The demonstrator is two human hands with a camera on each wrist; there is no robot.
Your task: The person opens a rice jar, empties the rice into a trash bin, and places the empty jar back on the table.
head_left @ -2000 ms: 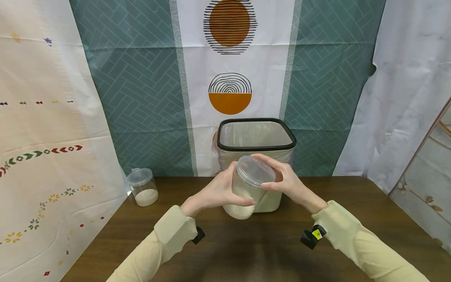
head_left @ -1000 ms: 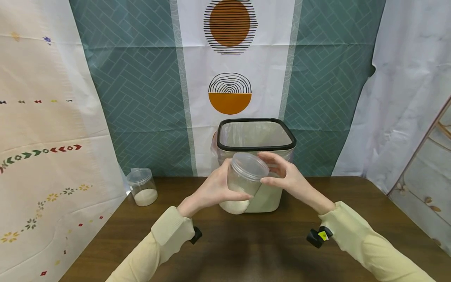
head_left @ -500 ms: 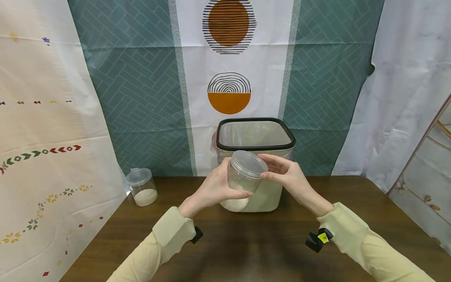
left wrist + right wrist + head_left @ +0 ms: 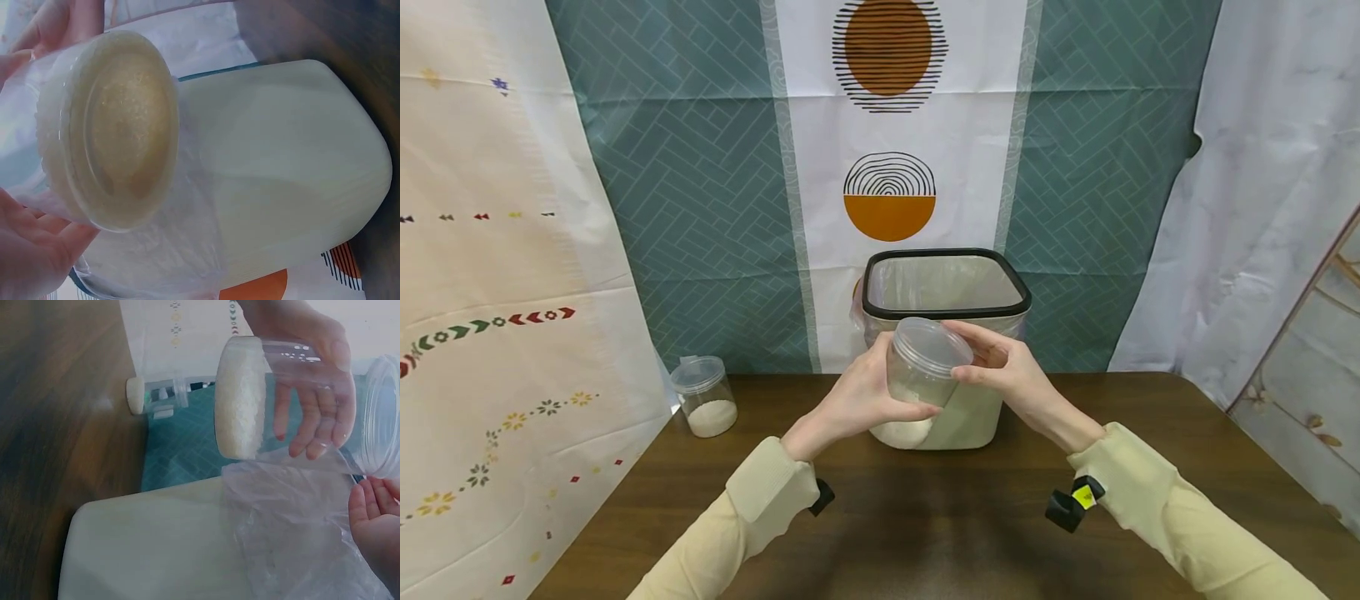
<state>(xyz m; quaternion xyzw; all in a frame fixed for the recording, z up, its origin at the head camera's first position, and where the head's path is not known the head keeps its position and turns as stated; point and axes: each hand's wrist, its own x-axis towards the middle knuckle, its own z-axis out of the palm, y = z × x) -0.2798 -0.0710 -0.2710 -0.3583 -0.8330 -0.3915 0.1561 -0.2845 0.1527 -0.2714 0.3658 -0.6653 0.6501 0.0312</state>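
Note:
In the head view my left hand (image 4: 868, 392) grips the body of a clear plastic jar (image 4: 921, 387), held tilted above the table in front of the bin. White grains (image 4: 240, 400) lie in the jar's bottom, as the right wrist view shows. A translucent round lid (image 4: 934, 343) caps the jar. My right hand (image 4: 1015, 375) holds the lid's edge between thumb and fingers. Seen from the left wrist, the jar's base (image 4: 125, 125) faces the camera.
A light bin (image 4: 977, 417) with a black rim and plastic liner stands behind the hands on the brown wooden table (image 4: 865, 533). A second lidded jar (image 4: 703, 400) with white grains sits at the table's left edge. Patterned cloths hang at the back and sides.
The jar has risen slightly from two seconds ago. My right hand loosened and drew back a little from the lid, then closed on its edge again. The left hand kept its grip.

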